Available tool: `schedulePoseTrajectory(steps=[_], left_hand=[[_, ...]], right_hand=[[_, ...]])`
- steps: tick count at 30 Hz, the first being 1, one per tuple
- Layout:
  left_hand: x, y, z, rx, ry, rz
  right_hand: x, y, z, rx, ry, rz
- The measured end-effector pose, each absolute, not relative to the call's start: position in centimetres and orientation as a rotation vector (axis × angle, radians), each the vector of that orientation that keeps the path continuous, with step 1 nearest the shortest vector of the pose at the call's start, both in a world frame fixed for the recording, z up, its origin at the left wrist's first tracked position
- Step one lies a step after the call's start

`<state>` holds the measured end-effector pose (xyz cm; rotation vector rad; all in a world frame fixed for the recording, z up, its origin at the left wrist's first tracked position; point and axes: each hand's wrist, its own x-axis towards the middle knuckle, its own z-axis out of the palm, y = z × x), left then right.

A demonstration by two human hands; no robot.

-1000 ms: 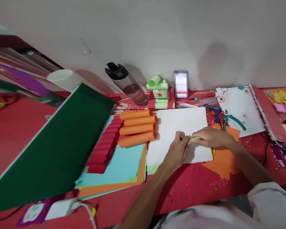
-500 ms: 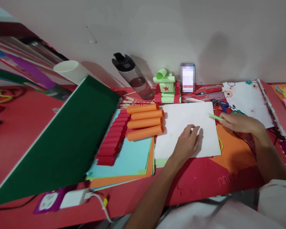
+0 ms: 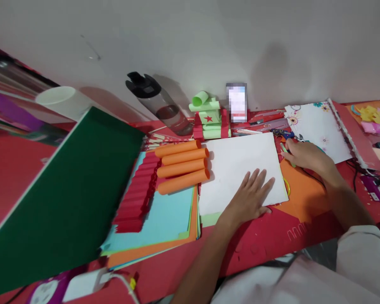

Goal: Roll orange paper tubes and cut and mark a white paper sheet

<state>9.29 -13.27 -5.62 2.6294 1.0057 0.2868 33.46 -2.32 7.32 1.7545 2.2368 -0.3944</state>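
Observation:
My left hand (image 3: 251, 196) lies open on a white sheet of paper (image 3: 237, 156), fingers spread across its lower right part. My right hand (image 3: 307, 156) is closed on a slim light green stick (image 3: 283, 148); whether it is a pen or a paper strip I cannot tell. This hand is over the orange sheet (image 3: 304, 190), just right of the white one. Several orange paper rolls (image 3: 183, 172) lie side by side left of the white sheet. Beside them a folded red paper strip (image 3: 136, 194) rests on a stack of coloured sheets (image 3: 164, 211).
A green board (image 3: 69, 198) leans at the left. Behind the sheet stand a bottle (image 3: 164, 109), a green and red paper model (image 3: 207, 118) and a phone (image 3: 237, 101). A glue gun (image 3: 285, 134), pliers (image 3: 300, 138) and flowered paper (image 3: 323, 131) lie right. A power strip (image 3: 44, 291) is front left.
My left hand has gone from curled to spread flat on the white sheet. My right hand has turned the green stick downward and away from the sheet. The view has shifted slightly right.

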Motion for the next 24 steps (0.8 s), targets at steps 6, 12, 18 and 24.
schedulePoseTrajectory(steps=[6,12,18,24], left_hand=[[9.4,-13.5,-4.4,2.698,1.012,0.190],[9.3,-13.3,-3.4,2.752,0.965,0.194],[8.9,-13.2,-2.1,2.844,0.915,0.545],[8.7,-13.9,-0.3,2.752,0.806,0.967]], right_hand=[[33.4,-1.0,4.9,1.698,2.343,-0.926],[33.5,0.3,1.7,1.872,2.313,-1.357],[33.1,0.8,0.8,1.820,2.320,-1.984],[34.4,0.3,3.9,1.848,2.379,-1.942]])
